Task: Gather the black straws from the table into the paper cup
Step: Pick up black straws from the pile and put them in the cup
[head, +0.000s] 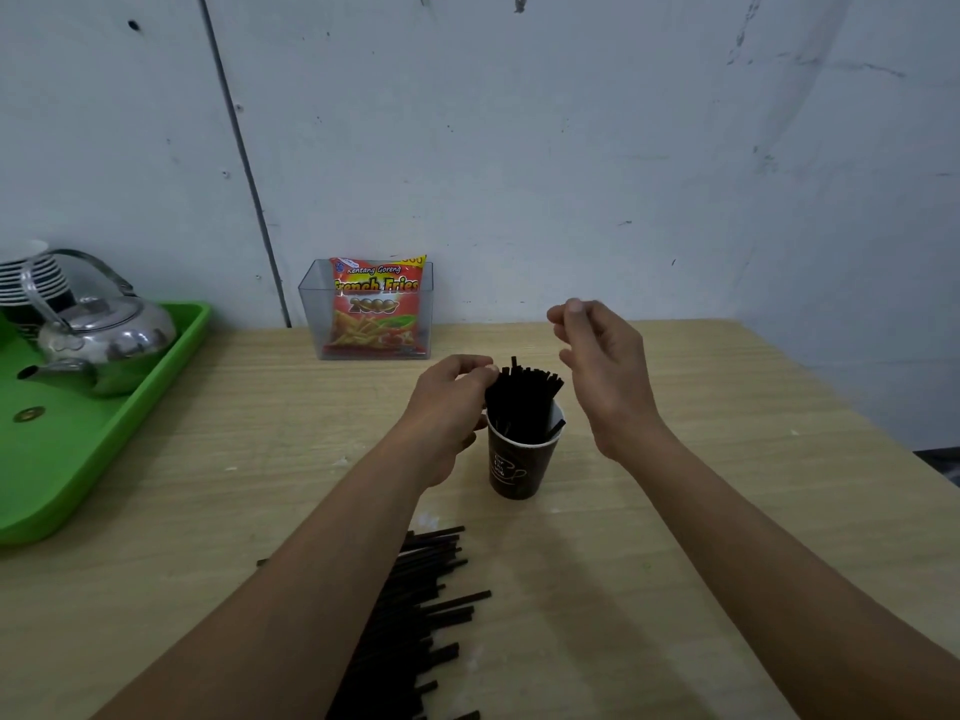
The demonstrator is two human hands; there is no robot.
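Observation:
A dark brown paper cup [521,467] stands upright on the wooden table [675,537], with a bundle of black straws [522,400] standing in it, leaning slightly left. My left hand [447,407] rests against the cup's left side, its fingertips touching the tops of those straws. My right hand [597,366] hovers just right of and above the cup, fingers loosely curled and apart, holding nothing. A pile of loose black straws [426,610] lies on the table near me, partly hidden under my left forearm.
A green tray [78,459] with a metal kettle [98,340] and stacked cups [31,278] sits at the left. A clear plastic box [317,324] holding a red snack packet [376,306] stands against the back wall. The table's right edge runs diagonally.

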